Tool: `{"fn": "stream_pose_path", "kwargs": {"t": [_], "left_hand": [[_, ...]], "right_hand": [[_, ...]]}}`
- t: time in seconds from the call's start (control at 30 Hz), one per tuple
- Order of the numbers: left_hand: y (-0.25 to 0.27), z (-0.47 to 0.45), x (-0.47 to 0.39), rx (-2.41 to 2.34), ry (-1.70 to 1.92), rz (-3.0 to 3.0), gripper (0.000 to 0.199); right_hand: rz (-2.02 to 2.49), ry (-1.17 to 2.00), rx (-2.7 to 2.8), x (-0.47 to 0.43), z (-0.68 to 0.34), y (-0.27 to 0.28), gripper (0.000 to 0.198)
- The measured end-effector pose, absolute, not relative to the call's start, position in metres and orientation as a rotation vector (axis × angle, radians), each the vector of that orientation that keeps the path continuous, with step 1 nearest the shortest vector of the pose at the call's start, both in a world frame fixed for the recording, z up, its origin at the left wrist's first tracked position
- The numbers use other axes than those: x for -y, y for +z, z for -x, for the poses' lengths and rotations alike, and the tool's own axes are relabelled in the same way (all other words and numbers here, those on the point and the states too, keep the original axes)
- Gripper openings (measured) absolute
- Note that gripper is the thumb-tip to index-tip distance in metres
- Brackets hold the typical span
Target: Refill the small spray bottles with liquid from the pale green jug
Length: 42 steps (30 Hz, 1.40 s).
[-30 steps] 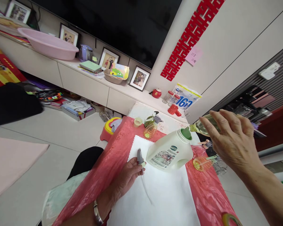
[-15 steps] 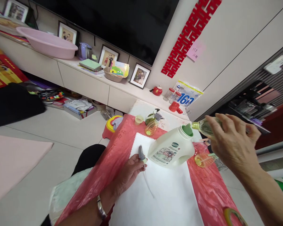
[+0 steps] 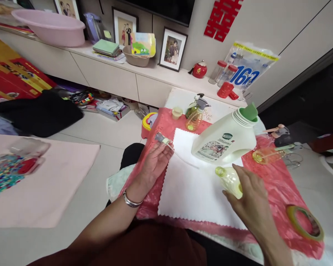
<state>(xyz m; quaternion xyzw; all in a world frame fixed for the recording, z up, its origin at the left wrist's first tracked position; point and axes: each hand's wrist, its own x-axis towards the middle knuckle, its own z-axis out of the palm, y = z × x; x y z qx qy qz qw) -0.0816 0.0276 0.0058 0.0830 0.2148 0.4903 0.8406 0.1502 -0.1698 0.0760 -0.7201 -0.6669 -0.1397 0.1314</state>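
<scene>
1 clear yellowish bottle [image 3: 229,180] tilts over white mat [image 3: 188,199], right hand's [image 3: 252,201] thumb and fingers clasping it; left hand [image 3: 155,162], fingers loosely curled, holds spray head [image 3: 162,139] with thin tube [image 3: 186,162]. White jug [image 3: 224,138] stands on mat.

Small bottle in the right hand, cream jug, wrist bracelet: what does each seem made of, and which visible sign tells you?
Small bottle: glossy, yellow-tinted, see-through plastic, perhaps glass; light passes through it.
Cream jug: probably smooth, opaque plastic; its handle looks moulded in.
Bracelet: likely polished, silvery metal; bright highlights.
</scene>
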Motion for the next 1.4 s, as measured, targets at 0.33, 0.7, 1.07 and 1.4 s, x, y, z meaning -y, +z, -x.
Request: {"fn": "stream_pose_path", "kwargs": {"t": [0.33,0.7,1.07,1.4], "left_hand": [[0.026,0.086,-0.02,-0.4,1.1,-0.412,0.02],[0.033,0.078,-0.001,-0.427,1.079,-0.592,0.036],[0.022,0.067,0.023,-0.442,0.921,-0.624,0.036],[0.018,0.068,0.024,-0.422,0.872,-0.625,0.039]], "right_hand": [[2.189,-0.293,1.886,0.16,-0.117,0.048,0.063],[2.138,-0.128,1.817,0.158,-0.094,0.039,0.068],[1.96,0.072,1.706,0.153,-0.07,0.042,0.064],[1.887,0.272,1.577,0.16,-0.068,0.035,0.061]]}}
